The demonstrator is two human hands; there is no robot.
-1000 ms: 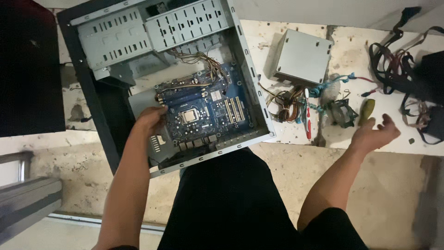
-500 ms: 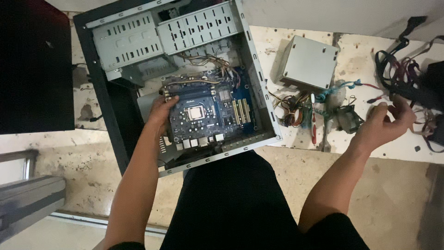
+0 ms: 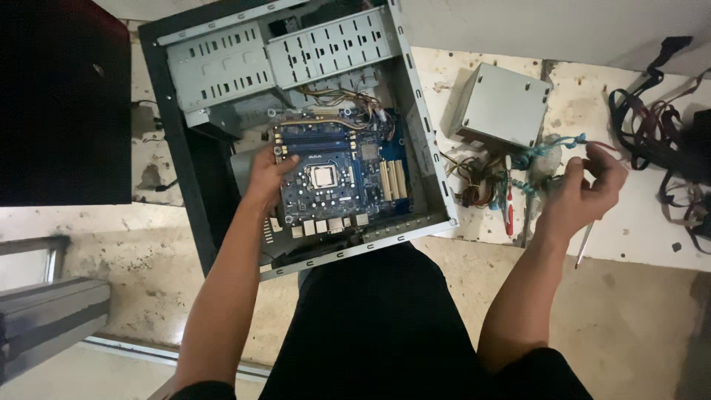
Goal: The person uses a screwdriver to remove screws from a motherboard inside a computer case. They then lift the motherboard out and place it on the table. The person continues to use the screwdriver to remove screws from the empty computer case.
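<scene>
An open dark computer case [image 3: 185,192] lies on the floor with a blue motherboard [image 3: 348,178] inside it. My left hand [image 3: 265,174] grips the board's left edge, thumb on top. To the right of the case, my right hand [image 3: 585,189] is closed around a screwdriver whose thin metal shaft [image 3: 584,246] sticks out below the fist. The handle is hidden in my fingers. The fist hovers over a tangle of blue and coloured wires [image 3: 544,159].
A grey power supply box [image 3: 502,104] with a bundle of cables [image 3: 474,178] lies right of the case. A red-handled tool [image 3: 509,211] rests near it. Black cables [image 3: 659,126] lie at far right. A large black box [image 3: 59,104] stands at left. My knees are below the case.
My right hand was open beside a yellow-handled screwdriver; it has closed on it and lifted. My left hand has slid up along the motherboard's left edge.
</scene>
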